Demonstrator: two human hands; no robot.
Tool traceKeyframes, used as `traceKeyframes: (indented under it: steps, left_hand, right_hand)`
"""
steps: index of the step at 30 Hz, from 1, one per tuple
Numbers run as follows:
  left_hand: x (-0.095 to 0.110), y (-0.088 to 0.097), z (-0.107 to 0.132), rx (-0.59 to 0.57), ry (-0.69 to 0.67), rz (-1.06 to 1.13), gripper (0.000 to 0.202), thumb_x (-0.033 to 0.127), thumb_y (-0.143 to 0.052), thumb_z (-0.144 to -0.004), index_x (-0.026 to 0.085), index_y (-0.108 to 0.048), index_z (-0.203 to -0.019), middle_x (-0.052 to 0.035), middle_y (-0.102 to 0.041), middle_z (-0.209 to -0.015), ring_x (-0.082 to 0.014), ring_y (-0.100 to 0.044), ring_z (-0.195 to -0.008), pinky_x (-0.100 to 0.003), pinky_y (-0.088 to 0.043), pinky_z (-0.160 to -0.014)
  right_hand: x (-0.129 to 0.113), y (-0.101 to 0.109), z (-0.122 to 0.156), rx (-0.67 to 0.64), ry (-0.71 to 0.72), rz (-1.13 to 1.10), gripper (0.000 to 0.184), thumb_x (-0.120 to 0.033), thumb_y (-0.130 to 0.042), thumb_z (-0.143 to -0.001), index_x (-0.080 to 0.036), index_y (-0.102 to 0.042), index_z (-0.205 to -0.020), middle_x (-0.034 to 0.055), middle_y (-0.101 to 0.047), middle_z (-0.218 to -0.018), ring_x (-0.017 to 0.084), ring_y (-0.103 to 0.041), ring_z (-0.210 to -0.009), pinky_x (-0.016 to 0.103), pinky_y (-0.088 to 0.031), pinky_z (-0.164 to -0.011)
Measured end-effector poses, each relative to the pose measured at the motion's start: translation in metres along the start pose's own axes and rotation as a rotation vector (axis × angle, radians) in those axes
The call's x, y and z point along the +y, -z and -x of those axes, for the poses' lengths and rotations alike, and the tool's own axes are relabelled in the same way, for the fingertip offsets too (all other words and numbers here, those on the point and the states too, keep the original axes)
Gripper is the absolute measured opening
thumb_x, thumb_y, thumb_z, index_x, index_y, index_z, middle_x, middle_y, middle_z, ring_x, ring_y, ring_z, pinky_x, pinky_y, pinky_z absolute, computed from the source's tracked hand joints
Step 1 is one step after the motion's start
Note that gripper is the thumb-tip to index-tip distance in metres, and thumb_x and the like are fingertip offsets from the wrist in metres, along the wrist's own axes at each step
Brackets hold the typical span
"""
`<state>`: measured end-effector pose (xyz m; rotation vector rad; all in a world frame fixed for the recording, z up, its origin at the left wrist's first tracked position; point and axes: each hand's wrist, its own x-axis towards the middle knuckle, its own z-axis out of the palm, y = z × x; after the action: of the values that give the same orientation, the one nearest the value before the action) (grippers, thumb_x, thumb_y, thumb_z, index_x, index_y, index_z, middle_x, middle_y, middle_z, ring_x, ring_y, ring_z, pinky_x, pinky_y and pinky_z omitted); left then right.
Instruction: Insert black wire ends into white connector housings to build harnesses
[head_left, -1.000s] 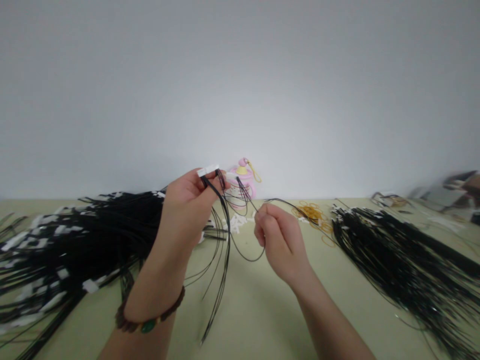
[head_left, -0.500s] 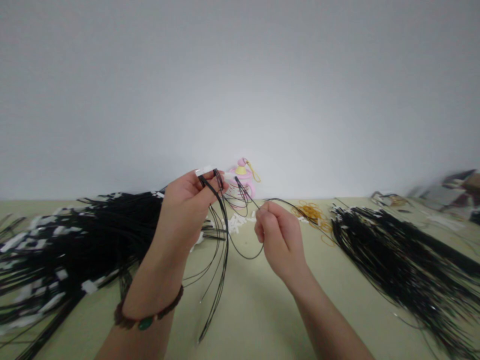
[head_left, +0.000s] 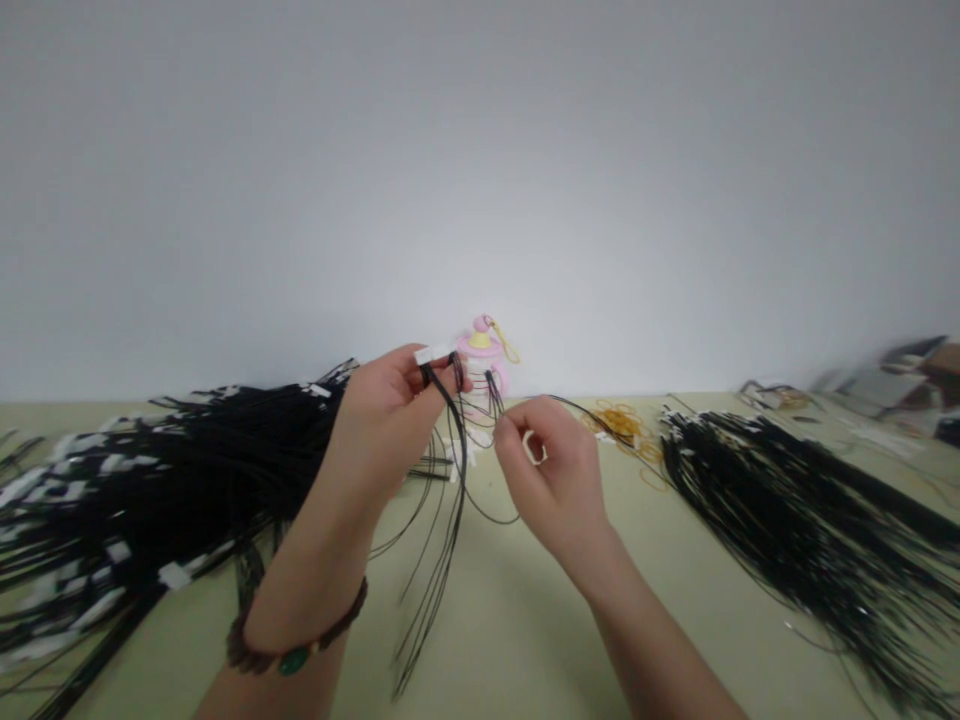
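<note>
My left hand (head_left: pixel 386 415), wrist in a beaded bracelet (head_left: pixel 296 655), is closed on a wire harness. Its white connectors (head_left: pixel 433 354) stick out above the thumb, and its black wires (head_left: pixel 459 470) hang down toward the table. Thumb and forefinger of my right hand (head_left: pixel 555 460) pinch together at a thin black wire (head_left: pixel 496 400), with a gap showing inside the curled fingers. That wire leads up to a pale connector end by my left fingertips, hard to make out against the cup behind.
Heaped black harnesses with white connectors (head_left: pixel 225 460) lie at left. Another bundle of black wires (head_left: pixel 795 510) spreads at right. Near the wall stand a pink cup (head_left: pixel 480 347) and yellow rubber bands (head_left: pixel 619 425). Small white pieces (head_left: pixel 461 455) lie behind my hands.
My right hand has moved a little left and up, nearer the connector, and its fingers now form a looser ring. My left hand has shifted slightly right with the harness.
</note>
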<state>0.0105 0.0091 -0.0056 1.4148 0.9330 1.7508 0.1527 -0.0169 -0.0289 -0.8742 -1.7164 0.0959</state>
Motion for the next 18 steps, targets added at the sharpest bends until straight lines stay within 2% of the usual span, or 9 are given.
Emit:
traceKeyframes:
  steps: [4, 9, 12, 18]
  left_hand:
    - [0.004, -0.006, 0.007, -0.133, -0.038, -0.052, 0.004, 0.018, -0.069, -0.075, 0.016, -0.066, -0.073, -0.0025, -0.068, -0.073, -0.0129, -0.062, -0.069, -0.020, -0.048, -0.065]
    - [0.015, -0.007, 0.015, -0.238, -0.075, -0.126, 0.008, 0.020, -0.065, -0.080, 0.015, -0.064, -0.075, -0.0019, -0.066, -0.074, -0.0118, -0.059, -0.068, -0.018, -0.047, -0.061]
    - [0.018, -0.006, 0.016, -0.277, -0.091, -0.162, 0.006, 0.018, -0.062, -0.081, 0.015, -0.062, -0.075, -0.0004, -0.064, -0.073, -0.0107, -0.058, -0.069, -0.017, -0.046, -0.062]
    - [0.014, -0.008, 0.016, -0.275, -0.115, -0.195, 0.006, 0.014, -0.060, -0.081, 0.015, -0.061, -0.075, 0.0028, -0.058, -0.068, -0.0077, -0.055, -0.066, -0.013, -0.043, -0.058]
  right_hand:
    - [0.001, 0.000, 0.000, 0.139, 0.078, 0.075, 0.012, -0.014, -0.054, -0.080, -0.016, -0.059, -0.070, 0.0099, -0.053, -0.093, 0.017, -0.055, -0.091, 0.029, -0.046, -0.074]
    - [0.002, 0.004, -0.002, 0.183, 0.178, 0.013, 0.015, -0.009, -0.054, -0.076, -0.016, -0.057, -0.063, 0.0129, -0.063, -0.108, 0.019, -0.060, -0.095, 0.036, -0.049, -0.082]
    - [0.002, 0.006, -0.003, 0.173, 0.206, -0.027, 0.017, -0.008, -0.053, -0.077, -0.016, -0.057, -0.063, 0.0125, -0.068, -0.105, 0.020, -0.064, -0.095, 0.036, -0.050, -0.085]
    - [0.003, 0.005, -0.002, 0.198, 0.175, -0.030, 0.021, -0.007, -0.050, -0.080, -0.017, -0.055, -0.062, 0.0099, -0.070, -0.094, 0.017, -0.064, -0.089, 0.032, -0.051, -0.081]
